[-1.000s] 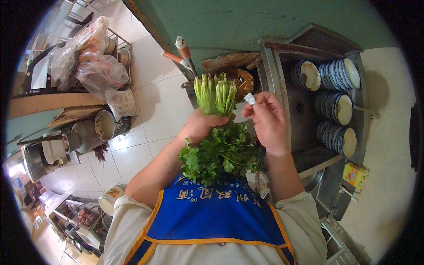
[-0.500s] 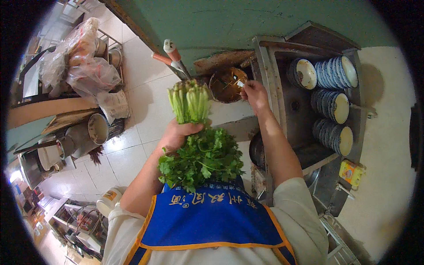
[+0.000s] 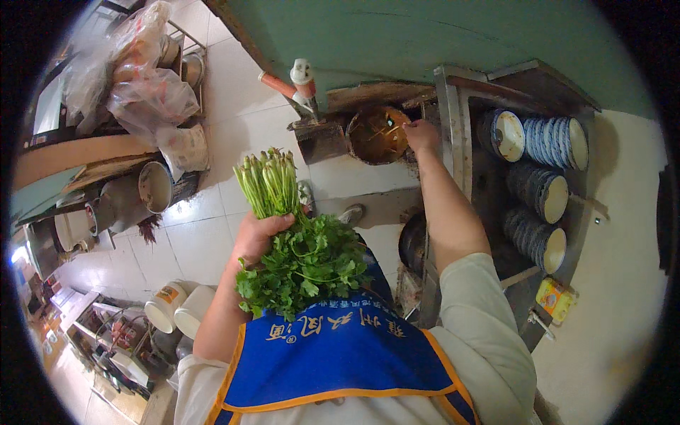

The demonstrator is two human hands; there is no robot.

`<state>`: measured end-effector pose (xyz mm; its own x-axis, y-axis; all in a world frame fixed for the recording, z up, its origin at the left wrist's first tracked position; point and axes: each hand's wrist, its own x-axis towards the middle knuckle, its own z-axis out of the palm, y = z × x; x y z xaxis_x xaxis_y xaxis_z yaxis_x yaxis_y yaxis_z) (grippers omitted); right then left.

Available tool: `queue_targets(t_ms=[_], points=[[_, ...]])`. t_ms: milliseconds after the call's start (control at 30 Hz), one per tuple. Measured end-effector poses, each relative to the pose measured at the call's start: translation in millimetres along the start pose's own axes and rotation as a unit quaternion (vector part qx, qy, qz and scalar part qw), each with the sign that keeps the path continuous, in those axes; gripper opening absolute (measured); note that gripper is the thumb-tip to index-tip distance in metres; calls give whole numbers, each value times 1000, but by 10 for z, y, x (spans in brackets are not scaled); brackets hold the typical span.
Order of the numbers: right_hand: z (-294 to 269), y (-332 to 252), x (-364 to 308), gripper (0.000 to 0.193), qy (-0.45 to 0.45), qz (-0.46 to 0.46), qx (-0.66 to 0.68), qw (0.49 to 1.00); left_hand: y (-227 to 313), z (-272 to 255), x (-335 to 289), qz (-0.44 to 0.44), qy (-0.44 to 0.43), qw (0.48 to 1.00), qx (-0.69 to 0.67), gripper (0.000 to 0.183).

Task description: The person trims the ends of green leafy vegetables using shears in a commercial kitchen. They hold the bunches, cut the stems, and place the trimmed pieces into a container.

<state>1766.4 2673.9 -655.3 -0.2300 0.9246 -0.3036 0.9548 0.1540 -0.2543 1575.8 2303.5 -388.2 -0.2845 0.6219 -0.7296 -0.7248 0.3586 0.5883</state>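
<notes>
1. Hands: two, both bare. The left hand (image 3: 263,232) grips the bunch, closed around its stems with the thumb across them. The right hand (image 3: 423,136) is at the right rim of the bin; I cannot tell whether it holds anything or touches the rim.
2. Bunch (image 3: 304,258): one, of leafy greens, in front of the apron. Stems are pale green, smooth, straight and packed close, cut ends pointing away from the body; leaves are dark green, frilled and loose, overlapping the apron's upper part.
3. Bin (image 3: 375,157): one, round, brownish inside, with pale scraps and one small whitish piece in it.
4. Handles (image 3: 302,76): two, each orange and white, standing just left of the bin.
5. Sink (image 3: 455,124): one, metal, with straight edges, to the right of the right forearm.
6. Bowls (image 3: 554,249): four stacks, lying on their sides in the sink; round, pale inside, blue-patterned on at least one stack.
7. Buckets (image 3: 165,307): two, whitish, side by side near the left forearm.
8. Apron (image 3: 340,368): one, blue cloth with orange edging.
9. Shoes (image 3: 351,214): two, on pale, smooth floor tiles (image 3: 244,159).
</notes>
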Motion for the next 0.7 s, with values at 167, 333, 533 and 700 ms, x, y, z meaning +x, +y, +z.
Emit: queue_targets(t_ms=[167, 333, 533, 700], points=[[259, 96, 134, 28, 24, -39, -47, 998, -12, -131, 8, -10, -8, 1000, -22, 43], [358, 221, 171, 30, -25, -57, -84, 995, -42, -149, -14, 6, 20, 1000, -13, 46], [167, 19, -137, 31, -46, -15, 105, 993, -28, -95, -5, -1, -4, 1000, 15, 46], [-304, -521, -1154, 42, -262, -27, 576, 774, 57, 76, -2, 25, -44, 995, 84, 46]])
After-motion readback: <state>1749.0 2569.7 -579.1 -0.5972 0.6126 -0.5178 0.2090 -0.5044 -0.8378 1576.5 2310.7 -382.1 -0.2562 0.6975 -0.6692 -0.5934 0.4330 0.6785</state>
